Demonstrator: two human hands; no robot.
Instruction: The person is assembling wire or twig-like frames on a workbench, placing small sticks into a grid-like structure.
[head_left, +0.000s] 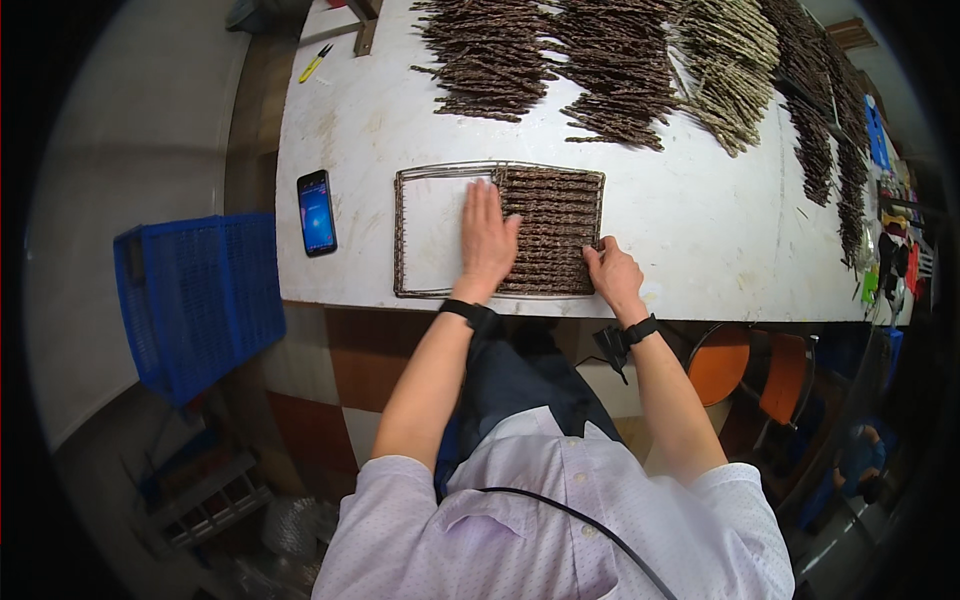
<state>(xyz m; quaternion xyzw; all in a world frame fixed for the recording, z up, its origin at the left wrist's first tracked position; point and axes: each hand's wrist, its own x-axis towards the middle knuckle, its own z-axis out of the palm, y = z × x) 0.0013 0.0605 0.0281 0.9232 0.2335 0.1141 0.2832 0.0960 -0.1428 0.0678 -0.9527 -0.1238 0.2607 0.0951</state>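
Observation:
A rectangular wire frame lies flat near the table's front edge. Dark brown braided strands run side to side in rows across its right half. Through the bare left half the white tabletop shows. My left hand is open, palm down, its fingers stretched away from me and close together. It rests along the inner edge of the braided part, thumb toward the strands. At the frame's right side, my right hand has its thumb and bent fingers closed on the edge. Its other fingertips are partly hidden.
Bundles of dark brown braided strands and a pale bundle lie along the table's far side. A phone and yellow-handled snips lie left. A blue crate stands beside the table; orange chairs are at right.

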